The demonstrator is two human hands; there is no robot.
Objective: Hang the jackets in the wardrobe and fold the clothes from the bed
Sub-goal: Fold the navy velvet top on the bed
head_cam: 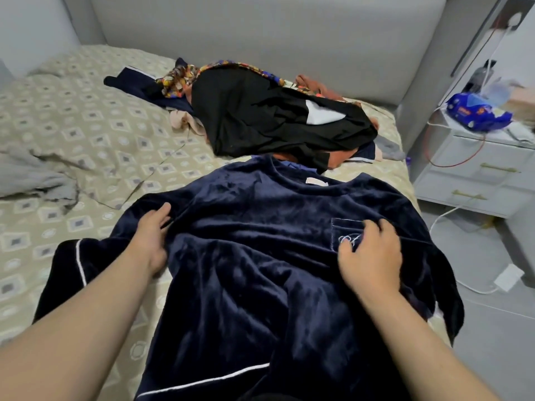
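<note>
A navy velvet shirt (254, 256) with white piping and a chest pocket lies spread front-up on the bed (72, 131), collar toward the headboard. My left hand (152, 238) holds the shirt near its left armpit seam, with the fingers tucked under a fold and the thumb on top. My right hand (370, 256) rests on the chest pocket with its fingers bent into the fabric. Beyond the collar sits a pile of clothes (275, 117) topped by a black garment, with patterned, orange and dark blue pieces beneath.
A grey blanket (31, 175) is bunched at the bed's left. A padded grey headboard (260, 33) runs behind. To the right stands a white nightstand (474, 169) with a blue pack on top, cables and a power strip (508, 277) on the grey floor.
</note>
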